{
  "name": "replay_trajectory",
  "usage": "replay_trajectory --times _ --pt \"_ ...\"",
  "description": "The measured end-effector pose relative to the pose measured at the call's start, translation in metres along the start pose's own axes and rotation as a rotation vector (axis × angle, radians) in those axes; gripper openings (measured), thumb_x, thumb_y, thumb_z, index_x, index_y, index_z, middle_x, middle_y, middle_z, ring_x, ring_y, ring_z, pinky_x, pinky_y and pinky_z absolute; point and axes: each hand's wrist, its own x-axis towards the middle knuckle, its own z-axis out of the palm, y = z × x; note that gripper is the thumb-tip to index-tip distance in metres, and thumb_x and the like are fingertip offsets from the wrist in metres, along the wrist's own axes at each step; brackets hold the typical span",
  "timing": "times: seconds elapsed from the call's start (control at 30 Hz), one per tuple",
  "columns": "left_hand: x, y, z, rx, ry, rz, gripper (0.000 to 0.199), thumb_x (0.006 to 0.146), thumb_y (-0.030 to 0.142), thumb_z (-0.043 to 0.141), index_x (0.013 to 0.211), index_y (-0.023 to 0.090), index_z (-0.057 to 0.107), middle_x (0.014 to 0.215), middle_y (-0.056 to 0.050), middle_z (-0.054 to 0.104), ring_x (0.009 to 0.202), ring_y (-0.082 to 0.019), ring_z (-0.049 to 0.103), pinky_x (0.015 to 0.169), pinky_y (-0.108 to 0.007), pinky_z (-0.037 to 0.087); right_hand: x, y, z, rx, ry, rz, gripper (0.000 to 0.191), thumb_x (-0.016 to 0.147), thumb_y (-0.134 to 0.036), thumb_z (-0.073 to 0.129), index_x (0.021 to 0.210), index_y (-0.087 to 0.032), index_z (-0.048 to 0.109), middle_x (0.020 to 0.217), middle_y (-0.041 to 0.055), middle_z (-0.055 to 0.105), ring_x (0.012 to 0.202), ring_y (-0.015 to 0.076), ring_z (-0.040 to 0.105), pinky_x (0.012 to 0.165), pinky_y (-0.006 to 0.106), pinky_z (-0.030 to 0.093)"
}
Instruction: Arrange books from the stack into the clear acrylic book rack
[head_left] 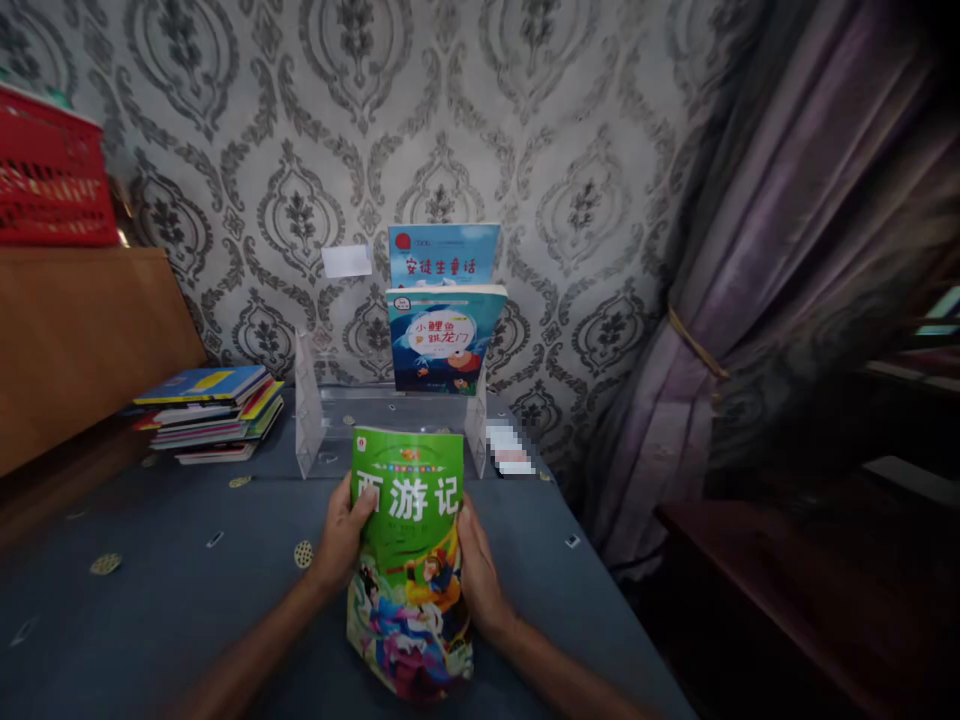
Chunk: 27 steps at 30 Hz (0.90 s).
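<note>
A green picture-cover book [409,570] is held upright between both hands, its front facing me. My left hand [345,530] grips the left edge, with the thumb on the cover. Along the right edge, my right hand [480,570] is closed on the same book, most of its fingers hidden behind it. Beyond the book stands a clear tiered display rack [307,410]. On the rack's right side, a dark blue book [435,345] rests in front of a light blue book [442,250], the front one partly covering the other.
A stack of books [217,415] lies on the dark blue tablecloth [187,580] at the left. Behind it are a wooden cabinet [82,340] and a red basket [52,180]. A pixelated flat object [510,450] lies right of the rack. A tied curtain [675,390] hangs at the right.
</note>
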Motion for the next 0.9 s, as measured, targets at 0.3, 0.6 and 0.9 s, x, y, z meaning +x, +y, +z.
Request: replay_trajectory --times 0.3,0.6,0.9 --pt "-0.004 0.005 -0.007 0.274 0.012 0.337 0.047 0.07 0.057 0.077 0.094 0.017 0.071 0.083 -0.006 0.076 0.078 -0.025 0.071 0.068 -0.031 0.058 0.006 -0.019 -0.02 -0.299 -0.009 -0.396 0.041 0.105 -0.051 0.035 0.135 -0.027 0.051 0.128 0.0082 0.064 0.119 0.022 0.06 0.102 0.038 0.051" --pt "-0.012 0.042 -0.028 0.549 -0.254 0.149 0.034 0.084 0.046 0.068 0.109 0.023 0.072 0.111 -0.009 0.074 0.102 -0.028 0.067 0.092 -0.036 0.054 -0.006 -0.051 -0.049 -0.473 -0.232 -0.314 0.029 0.104 -0.044 0.042 0.112 -0.023 0.06 0.1 0.0059 0.068 0.092 0.0213 0.065 0.082 0.031 0.053" --pt "-0.015 0.081 -0.024 0.707 -0.332 0.099 0.017 0.08 0.041 0.072 0.074 0.025 0.073 0.065 -0.001 0.066 0.064 -0.022 0.062 0.056 -0.025 0.052 -0.004 -0.087 -0.052 -0.36 -0.405 -0.083 0.031 0.101 -0.05 0.046 0.095 -0.022 0.056 0.086 0.0021 0.061 0.07 0.0164 0.061 0.061 0.027 0.054"
